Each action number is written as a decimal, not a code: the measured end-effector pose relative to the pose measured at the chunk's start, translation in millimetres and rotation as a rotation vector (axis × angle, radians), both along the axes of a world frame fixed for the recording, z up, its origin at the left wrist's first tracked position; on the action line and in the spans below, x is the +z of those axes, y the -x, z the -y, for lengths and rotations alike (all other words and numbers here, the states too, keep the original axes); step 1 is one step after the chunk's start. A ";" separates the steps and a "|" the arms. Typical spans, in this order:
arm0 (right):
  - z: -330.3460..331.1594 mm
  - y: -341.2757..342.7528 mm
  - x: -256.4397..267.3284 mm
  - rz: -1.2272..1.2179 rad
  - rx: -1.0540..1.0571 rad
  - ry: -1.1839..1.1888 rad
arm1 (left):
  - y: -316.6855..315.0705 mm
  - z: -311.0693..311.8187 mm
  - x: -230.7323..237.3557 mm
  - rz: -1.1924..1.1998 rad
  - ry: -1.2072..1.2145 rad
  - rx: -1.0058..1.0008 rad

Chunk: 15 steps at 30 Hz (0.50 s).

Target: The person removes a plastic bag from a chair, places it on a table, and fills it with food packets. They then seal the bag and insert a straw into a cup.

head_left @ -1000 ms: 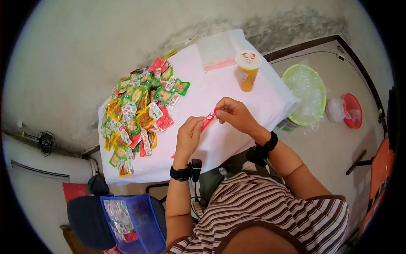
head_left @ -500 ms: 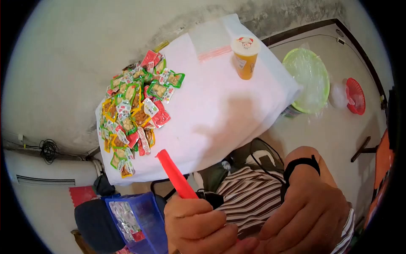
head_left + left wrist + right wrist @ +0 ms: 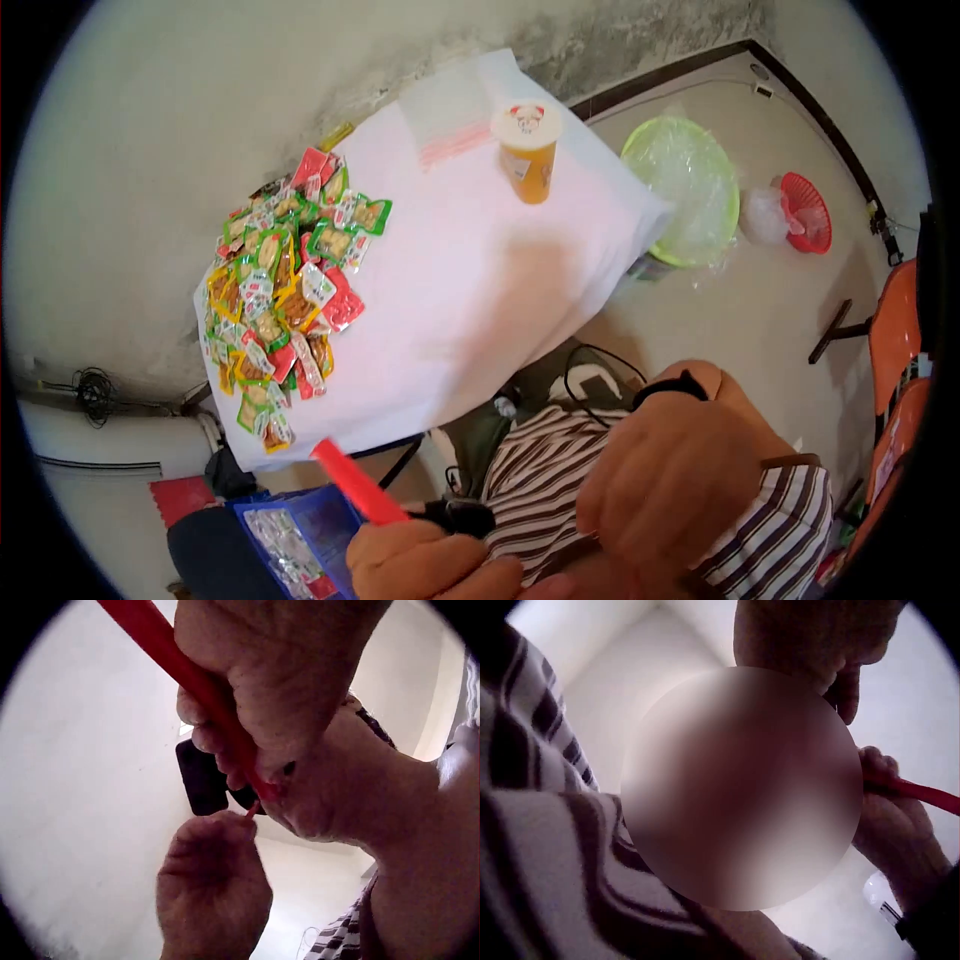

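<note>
My left hand (image 3: pixel 425 565), low in the head view, grips a long narrow red packet (image 3: pixel 360 485) that sticks out toward the table. In the left wrist view the lower end of the red packet (image 3: pixel 202 694) is up at the person's mouth. My right hand (image 3: pixel 680 470) is raised on the other side, blurred in the head view. Seen from the left wrist, the right hand (image 3: pixel 214 877) pinches a thin red strip (image 3: pixel 253 810) beside the packet's end at the mouth.
Many small snack packets (image 3: pixel 265 310) lie heaped on the left of the white-covered table (image 3: pixel 420 290). A lidded cup (image 3: pixel 530 160) and clear zip bags (image 3: pixel 440 115) stand toward the back. On the floor are a green tub (image 3: pixel 690 190), a red basket (image 3: pixel 810 215) and a blue box (image 3: pixel 300 540).
Both hands have come up from over the table toward the face, the left bringing the red packet along. Over the last half second the view has shifted, and the right hand has turned.
</note>
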State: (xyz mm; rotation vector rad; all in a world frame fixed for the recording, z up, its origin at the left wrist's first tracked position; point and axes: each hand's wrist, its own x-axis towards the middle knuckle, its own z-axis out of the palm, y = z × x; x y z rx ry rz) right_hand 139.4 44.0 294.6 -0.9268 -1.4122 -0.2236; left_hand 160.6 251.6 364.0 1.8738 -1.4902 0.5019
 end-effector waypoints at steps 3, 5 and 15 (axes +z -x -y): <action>-13.1 -4.8 -15.9 -0.257 -0.129 -0.234 | 1.8 -8.5 8.4 0.038 -0.061 0.013; -7.5 -23.1 -26.3 -0.141 -0.028 0.154 | -0.7 -13.4 6.1 0.118 -0.060 -0.017; -28.8 -73.2 -111.6 -0.179 -1.175 0.574 | -46.7 9.8 -81.6 -0.510 0.301 0.105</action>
